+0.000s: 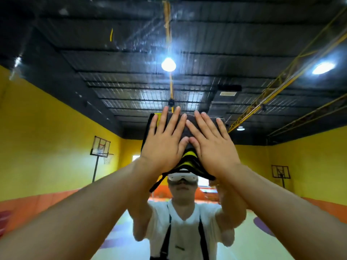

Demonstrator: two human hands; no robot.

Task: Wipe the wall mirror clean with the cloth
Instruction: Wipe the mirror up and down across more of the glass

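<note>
Both hands are up flat on the cloth [188, 158], with straight, spread fingers. They aren't gripping it, just pressing it onto the mirror [75, 128]. The left hand [165, 141] covers the cloth's left side and the right hand [210, 145] its right side, thumbs pretty much meeting in the middle. The cloth's yellow-and-black striped end hangs out below the palms. The mirror fills everything around the hands.

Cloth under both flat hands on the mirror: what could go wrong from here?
Both the left hand and right hand press the cloth flat, gripping nothing, so it could slip down the mirror. The left fingers reach past the cloth's top edge and may smudge the glass.
</note>
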